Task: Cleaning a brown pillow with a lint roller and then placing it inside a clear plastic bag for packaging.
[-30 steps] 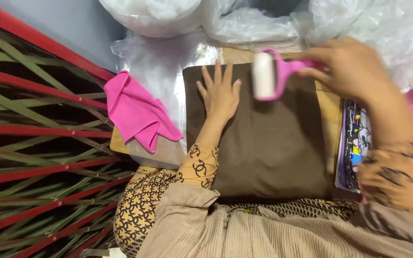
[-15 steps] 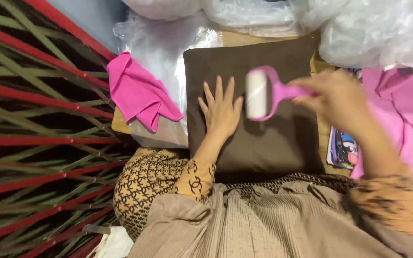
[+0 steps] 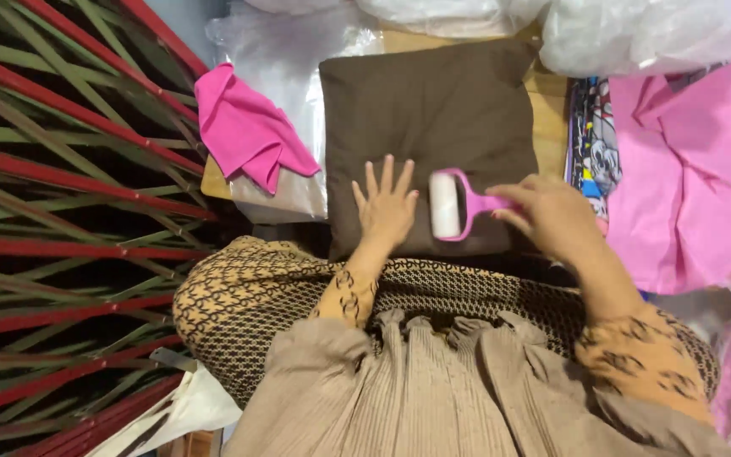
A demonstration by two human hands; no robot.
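Pressure and straight passes look like what this step needs. The right hand is closed around the pink plastic handle of a lint roller with a white cylindrical head, and the head lies on the near part of a flat, dark brown fabric cushion cover. The left hand lies flat and open on the same cover just beside the roller head, fingers spread, gripping nothing. To my eye that flat palm serves as the anchor: with the cloth pinned near the roller, the head can roll without bunching the fabric, and strokes that overlap slightly would miss less lint.

The brown cover lies on a light wooden table, its near edge close to the person's patterned lap. Left of it, a crumpled bright pink cloth rests on a sheet of clear plastic wrap close to the table's left edge, beyond which a rug with red and green stripes shows on the floor. To the right, a cartoon-printed fabric piece and a large pink fabric sheet lie close to the cover, so sideways room there looks tight. White plastic bags crowd the far side. The freest travel seems to be away from the body, along the cover's bare middle
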